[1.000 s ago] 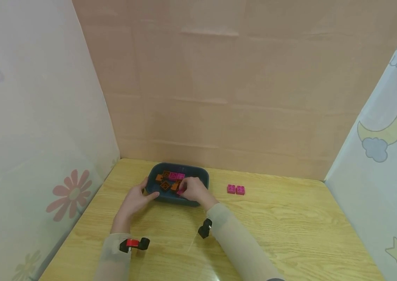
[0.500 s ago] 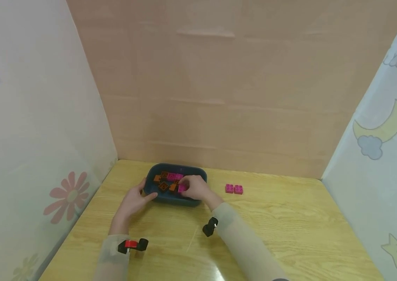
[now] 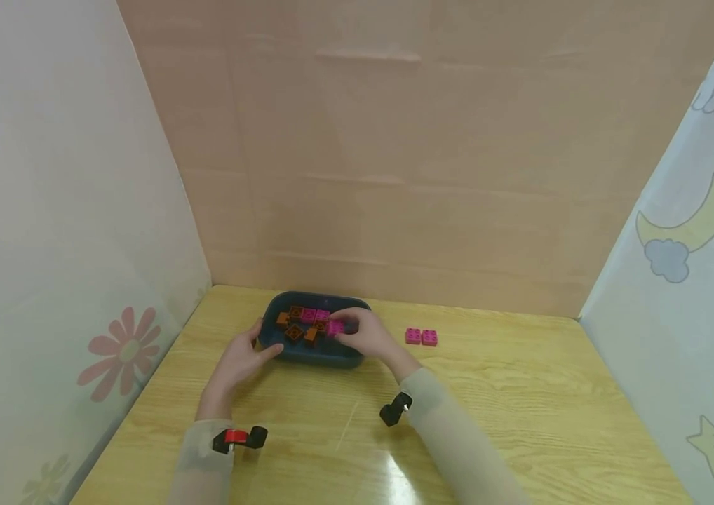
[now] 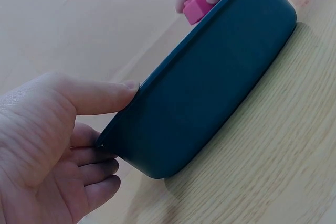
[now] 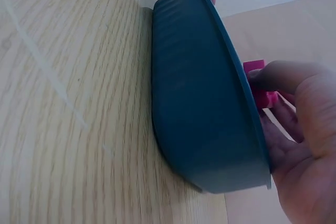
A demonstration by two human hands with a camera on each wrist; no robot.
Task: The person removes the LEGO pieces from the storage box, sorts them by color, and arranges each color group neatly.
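A dark teal plastic tub (image 3: 319, 358) stands on the table, several brown and pink toy building blocks in it. At its left end my left hand (image 3: 235, 361) grips the tub, thumb on the rim (image 4: 131, 88) and fingers round the outer end. My right hand (image 3: 372, 337) pinches a pink building block (image 3: 335, 327) between thumb and fingers, raised to about rim height in the left wrist view. Other pink blocks (image 3: 309, 315) and brown blocks (image 3: 294, 332) lie in the left and middle part of the tub. The near wall hides the tub's inside in both wrist views.
Two pink blocks (image 3: 421, 337) sit side by side on the wooden table (image 3: 521, 400), right of the tub. A brown papered wall (image 3: 332, 140) rises behind, with printed white sheets (image 3: 79, 210) at both sides.
My right hand has lifted the pink block up from the tub's floor and shifted a little right with it. My left hand has kept its grip on the tub.
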